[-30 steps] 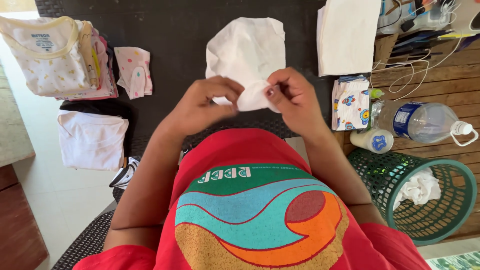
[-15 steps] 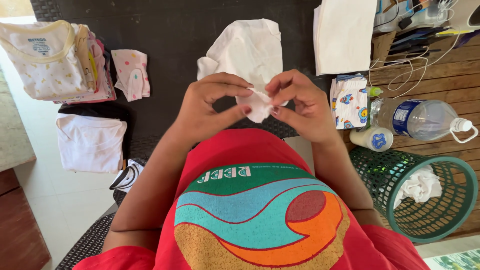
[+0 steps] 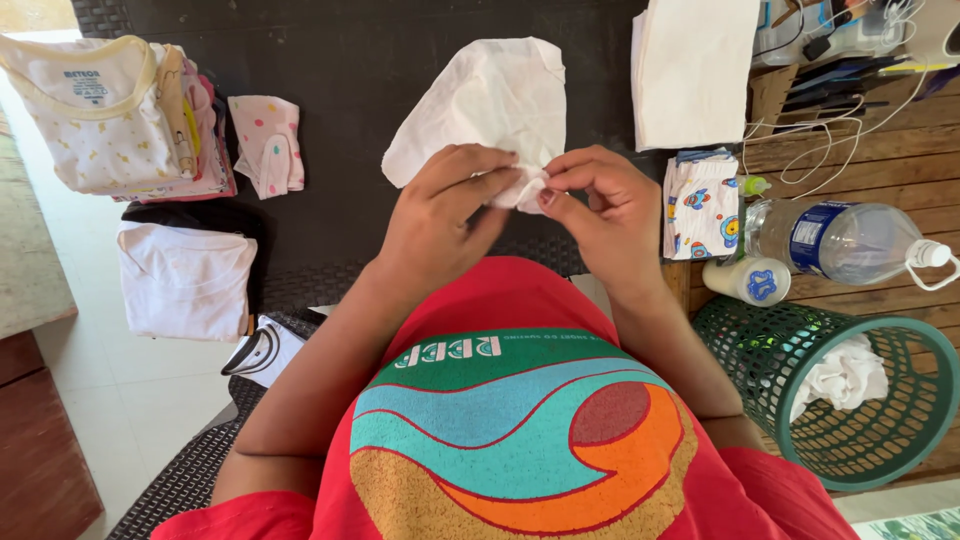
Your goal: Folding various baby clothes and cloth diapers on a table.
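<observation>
On the dark worktop [image 3: 340, 90], a stack of pale baby clothes [image 3: 110, 115] sat at the far left, its top piece carrying a small blue label at the yellow-trimmed neck. Beside it lay a pink spotted garment [image 3: 267, 143], and below it a folded white shirt [image 3: 185, 278]. To the right, a clear plastic bottle [image 3: 840, 240] with a blue label band lay on its side on wooden slats, next to a small white bottle [image 3: 748, 279] with a blue mark and a folded cloth printed with bright figures [image 3: 700, 207]. A green mesh basket [image 3: 910, 400] held a crumpled white rag.

Both arms were bent in front of the red shirt. The left hand [image 3: 440, 215] and right hand [image 3: 600, 205] met at the near corner of a white cloth [image 3: 485, 95], fingers of both pinched tight on its bunched edge, while the rest spread flat on the worktop beyond them
</observation>
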